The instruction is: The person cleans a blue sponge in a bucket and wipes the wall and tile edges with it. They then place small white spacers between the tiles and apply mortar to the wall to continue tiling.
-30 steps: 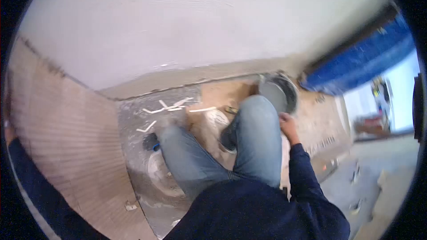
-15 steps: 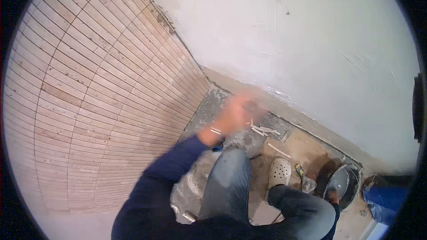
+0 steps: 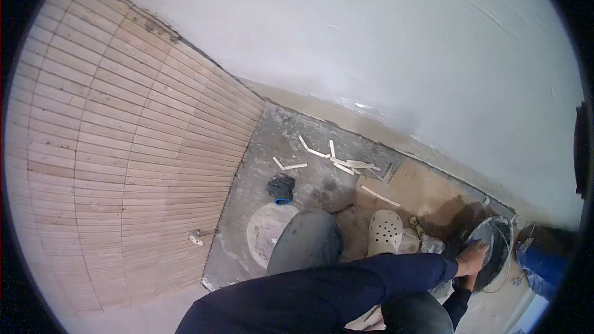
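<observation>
My left hand [image 3: 473,256], at the end of a dark blue sleeve, reaches across my knees to a round bucket [image 3: 500,227] of grey mortar at the lower right. Its fingers curl over the bucket's near rim. Just below it, my right hand [image 3: 464,283] shows only as a small part by the same bucket; its grip is hidden. My foot in a white clog [image 3: 385,231] stands left of the bucket.
Several white strips [image 3: 334,161] lie scattered on the grey floor [image 3: 309,179] near the white plastered wall [image 3: 371,43]. A black and blue object [image 3: 281,188] lies beside a round pale patch [image 3: 265,230]. Beige mosaic tiling [image 3: 124,148] covers the left. A blue item [image 3: 544,267] sits at far right.
My left hand has come down from in front of the floor strips and swung right to the bucket. The view has tilted slightly; the right hand stays at the bucket.
</observation>
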Demonstrator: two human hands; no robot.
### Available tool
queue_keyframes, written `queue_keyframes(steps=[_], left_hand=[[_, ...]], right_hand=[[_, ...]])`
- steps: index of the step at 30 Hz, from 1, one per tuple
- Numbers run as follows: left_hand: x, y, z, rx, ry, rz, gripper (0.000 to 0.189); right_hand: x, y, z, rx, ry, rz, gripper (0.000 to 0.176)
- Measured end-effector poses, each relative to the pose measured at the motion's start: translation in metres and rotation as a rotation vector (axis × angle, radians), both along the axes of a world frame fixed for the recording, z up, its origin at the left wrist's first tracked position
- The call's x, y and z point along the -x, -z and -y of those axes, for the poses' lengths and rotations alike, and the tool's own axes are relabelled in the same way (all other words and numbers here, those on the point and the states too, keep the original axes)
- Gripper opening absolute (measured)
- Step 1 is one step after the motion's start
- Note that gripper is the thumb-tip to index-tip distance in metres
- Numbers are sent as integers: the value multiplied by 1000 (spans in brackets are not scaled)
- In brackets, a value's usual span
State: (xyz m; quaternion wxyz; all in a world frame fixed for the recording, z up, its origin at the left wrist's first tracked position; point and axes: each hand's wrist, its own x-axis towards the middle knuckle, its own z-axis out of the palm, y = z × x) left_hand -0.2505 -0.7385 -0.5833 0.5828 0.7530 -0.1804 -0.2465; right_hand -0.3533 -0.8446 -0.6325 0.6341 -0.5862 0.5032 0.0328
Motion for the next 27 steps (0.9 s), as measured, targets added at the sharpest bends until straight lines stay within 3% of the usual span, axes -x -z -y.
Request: queue_keyframes(steps=[3,5,6,9,12,15,19,21,24,26,27], left_hand=[[-11,-12,-2,-148,58,-169,42],[-6,31,33,-32,-121,-267,45],[-18,6,14,-147,66,-223,49],[-26,-9,-1,-141,187,-290,46],[-36,-55,-55,-44,272,-145,52],[-24,8,13,-31,304,-349,55],[-25,4,11,-193,389,-318,58],[-1,21,43,-281,53,-376,68],[45,118,127,-564,-140,-64,79],[7,72,75,-195,-74,-329,72],[-15,45,46,-31,-46,-480,69]], right_hand=[[-9,-24,2,-108,87,230,34],[-24,-45,-6,-154,110,373,34],[-33,-60,-15,-92,182,303,32],[-60,-87,-50,-20,240,320,29],[-48,-36,-22,-91,224,290,32],[-34,-8,-7,-25,177,158,33],[-13,8,7,-14,125,38,35],[-10,16,12,-17,107,5,36],[-15,18,14,-46,95,5,37],[-32,5,2,-62,95,12,38],[-60,-39,-42,-119,211,219,38]])
